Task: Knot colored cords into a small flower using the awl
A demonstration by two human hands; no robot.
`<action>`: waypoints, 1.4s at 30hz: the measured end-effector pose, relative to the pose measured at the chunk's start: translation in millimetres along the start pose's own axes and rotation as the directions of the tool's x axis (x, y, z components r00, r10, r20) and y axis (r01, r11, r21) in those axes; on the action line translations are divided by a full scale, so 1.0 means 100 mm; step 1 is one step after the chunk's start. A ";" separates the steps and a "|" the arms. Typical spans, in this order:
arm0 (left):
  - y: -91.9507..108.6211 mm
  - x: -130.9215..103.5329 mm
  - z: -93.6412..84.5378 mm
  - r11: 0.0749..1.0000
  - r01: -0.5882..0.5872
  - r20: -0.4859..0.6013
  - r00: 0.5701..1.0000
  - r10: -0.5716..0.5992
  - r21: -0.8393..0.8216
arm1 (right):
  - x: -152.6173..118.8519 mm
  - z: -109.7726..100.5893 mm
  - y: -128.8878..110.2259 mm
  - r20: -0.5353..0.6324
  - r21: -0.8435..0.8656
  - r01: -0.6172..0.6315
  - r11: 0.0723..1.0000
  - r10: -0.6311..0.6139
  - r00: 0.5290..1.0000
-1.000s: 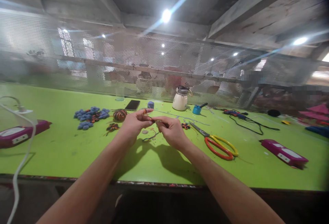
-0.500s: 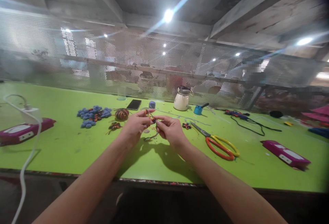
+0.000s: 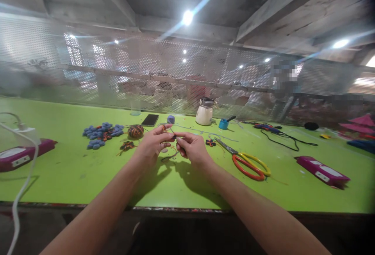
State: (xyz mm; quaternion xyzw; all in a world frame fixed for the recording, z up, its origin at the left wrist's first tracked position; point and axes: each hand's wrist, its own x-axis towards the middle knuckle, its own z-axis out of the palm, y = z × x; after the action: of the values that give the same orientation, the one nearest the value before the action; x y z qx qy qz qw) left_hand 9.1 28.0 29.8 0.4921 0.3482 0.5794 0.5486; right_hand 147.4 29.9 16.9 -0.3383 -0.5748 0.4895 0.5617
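My left hand is closed in a pinch on a small dark crochet piece, with orange yarn looped over its index finger. Meeting it from the right, my right hand pinches a thin crochet hook, mostly hidden by the fingers. A loose dark yarn end lies on the green table beneath the hands. Left of them sit an orange-and-dark yarn ball and a small crochet flower. Another flower lies right of my right hand, by the scissors.
Blue crochet flowers are clustered at left. Behind the hands stand a phone, a blue yarn ball, a white jug and a blue pot. Purple power strips lie at both sides; a white cable hangs over the left edge.
The view has shifted slightly, so things on the table appear a little farther left. Both hands stay together at the crochet piece; the thin hook now shows between the fingers.
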 end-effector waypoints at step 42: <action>0.14 -0.09 0.02 0.955 -0.039 0.014 0.999 0.045 -0.293 | -0.07 0.04 -0.13 0.084 0.116 0.061 0.991 -0.071 0.994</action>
State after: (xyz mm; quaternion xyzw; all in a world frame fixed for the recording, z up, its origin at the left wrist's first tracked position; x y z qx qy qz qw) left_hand 6.4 16.9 41.5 0.4186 0.2425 0.6311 0.6064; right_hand 146.3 18.4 27.1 -0.2648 -0.5812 0.5167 0.5702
